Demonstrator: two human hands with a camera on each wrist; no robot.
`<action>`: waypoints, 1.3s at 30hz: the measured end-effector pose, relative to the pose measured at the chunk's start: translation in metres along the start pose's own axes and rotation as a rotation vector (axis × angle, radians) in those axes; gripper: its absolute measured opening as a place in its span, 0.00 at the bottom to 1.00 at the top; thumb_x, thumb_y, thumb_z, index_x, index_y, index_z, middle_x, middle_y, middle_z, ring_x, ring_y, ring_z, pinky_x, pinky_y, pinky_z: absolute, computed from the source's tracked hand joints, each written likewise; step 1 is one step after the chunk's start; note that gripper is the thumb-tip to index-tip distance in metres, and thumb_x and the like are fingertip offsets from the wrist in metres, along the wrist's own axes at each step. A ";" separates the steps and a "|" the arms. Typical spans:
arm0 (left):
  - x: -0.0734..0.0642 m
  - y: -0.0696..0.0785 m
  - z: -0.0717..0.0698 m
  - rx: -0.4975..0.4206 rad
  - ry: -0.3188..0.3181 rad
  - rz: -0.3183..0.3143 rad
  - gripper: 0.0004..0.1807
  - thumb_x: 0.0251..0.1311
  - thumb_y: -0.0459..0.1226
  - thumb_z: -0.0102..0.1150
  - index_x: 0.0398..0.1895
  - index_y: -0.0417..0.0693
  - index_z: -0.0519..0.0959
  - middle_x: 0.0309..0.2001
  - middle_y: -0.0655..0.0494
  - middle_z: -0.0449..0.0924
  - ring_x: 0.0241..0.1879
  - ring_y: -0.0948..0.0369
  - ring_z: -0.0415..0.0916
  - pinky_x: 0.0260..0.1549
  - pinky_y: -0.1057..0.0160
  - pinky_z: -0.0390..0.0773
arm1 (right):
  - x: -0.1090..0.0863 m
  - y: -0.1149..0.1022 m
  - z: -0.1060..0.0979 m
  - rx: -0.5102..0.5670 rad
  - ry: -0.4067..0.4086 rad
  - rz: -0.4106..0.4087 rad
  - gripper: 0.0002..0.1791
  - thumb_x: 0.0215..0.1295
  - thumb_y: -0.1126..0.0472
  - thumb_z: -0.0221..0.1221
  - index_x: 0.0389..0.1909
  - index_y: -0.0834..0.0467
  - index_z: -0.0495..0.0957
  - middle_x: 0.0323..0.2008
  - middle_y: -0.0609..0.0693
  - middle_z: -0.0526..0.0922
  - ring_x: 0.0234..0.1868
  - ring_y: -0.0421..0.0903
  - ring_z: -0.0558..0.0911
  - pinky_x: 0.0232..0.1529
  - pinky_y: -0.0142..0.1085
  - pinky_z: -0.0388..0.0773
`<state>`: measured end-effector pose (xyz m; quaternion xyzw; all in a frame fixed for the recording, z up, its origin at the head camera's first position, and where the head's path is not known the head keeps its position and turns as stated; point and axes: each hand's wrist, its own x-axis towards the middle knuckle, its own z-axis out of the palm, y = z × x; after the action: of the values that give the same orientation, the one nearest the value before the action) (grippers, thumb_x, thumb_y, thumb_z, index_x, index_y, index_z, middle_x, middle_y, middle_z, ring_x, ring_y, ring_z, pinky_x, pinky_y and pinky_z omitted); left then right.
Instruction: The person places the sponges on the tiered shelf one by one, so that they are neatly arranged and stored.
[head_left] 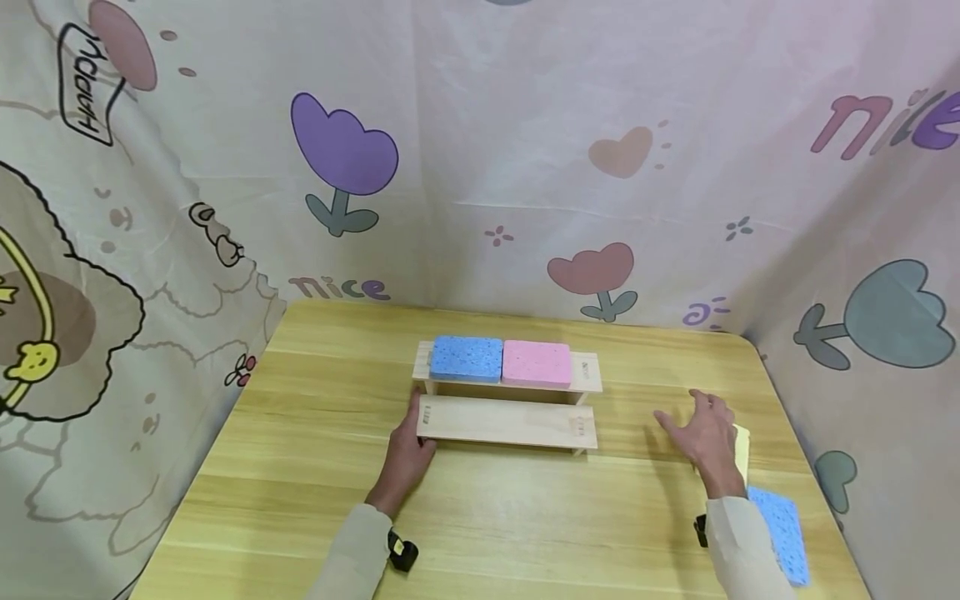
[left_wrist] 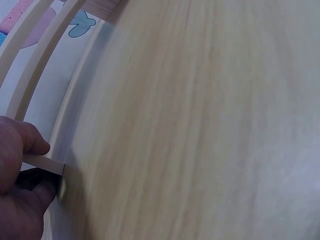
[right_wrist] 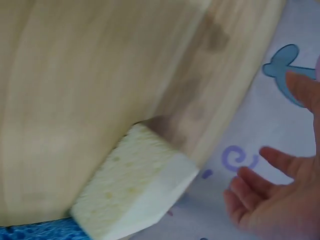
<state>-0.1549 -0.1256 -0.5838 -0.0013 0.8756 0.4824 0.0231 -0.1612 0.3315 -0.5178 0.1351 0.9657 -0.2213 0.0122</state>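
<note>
One end of the stepped wooden rack gripped in my left hand.
Thumb and fingers pinch its left support; rack stands toward the back of the table, blue sponge and pink sponge abreast on the rear step. My right hand, empty, fingers apart, is by a pale yellow sponge; second blue sponge beside my right sleeve.

The stand is made of smooth, matt wood. Around it, the tabletop is surfaced in wood grain (faint gloss is caught in places). A rough, pitted face is shown by the blue sponge on the stand and the yellow sponge right of it. Behind the stand, creased cloth is hung.
</note>
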 end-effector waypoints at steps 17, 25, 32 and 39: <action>-0.001 -0.002 0.001 0.004 0.002 0.008 0.51 0.55 0.22 0.51 0.76 0.56 0.36 0.71 0.44 0.59 0.64 0.51 0.66 0.54 0.51 0.75 | -0.005 0.041 0.001 -0.018 0.001 0.298 0.59 0.57 0.35 0.55 0.67 0.78 0.39 0.57 0.85 0.50 0.56 0.77 0.55 0.52 0.66 0.59; 0.000 -0.002 0.001 0.008 0.017 0.017 0.51 0.54 0.23 0.52 0.76 0.55 0.37 0.71 0.44 0.59 0.65 0.50 0.66 0.56 0.50 0.74 | -0.004 0.050 0.000 -0.048 -0.028 0.342 0.59 0.54 0.33 0.56 0.59 0.82 0.44 0.44 0.82 0.60 0.45 0.72 0.63 0.44 0.59 0.64; 0.000 -0.001 0.001 0.008 0.013 0.013 0.51 0.55 0.23 0.52 0.76 0.56 0.36 0.71 0.44 0.58 0.66 0.50 0.64 0.57 0.50 0.73 | -0.005 0.053 0.003 -0.055 -0.067 0.355 0.57 0.55 0.32 0.54 0.53 0.85 0.48 0.41 0.81 0.61 0.41 0.70 0.65 0.39 0.56 0.67; 0.000 -0.001 0.001 0.016 0.012 0.016 0.51 0.55 0.24 0.52 0.76 0.55 0.37 0.71 0.43 0.59 0.64 0.50 0.67 0.56 0.50 0.74 | -0.003 0.052 0.002 -0.101 -0.104 0.360 0.56 0.57 0.33 0.51 0.52 0.87 0.50 0.42 0.82 0.62 0.43 0.71 0.65 0.40 0.56 0.67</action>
<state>-0.1548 -0.1256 -0.5851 0.0031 0.8796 0.4755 0.0143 -0.1441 0.3747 -0.5415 0.2932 0.9339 -0.1735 0.1082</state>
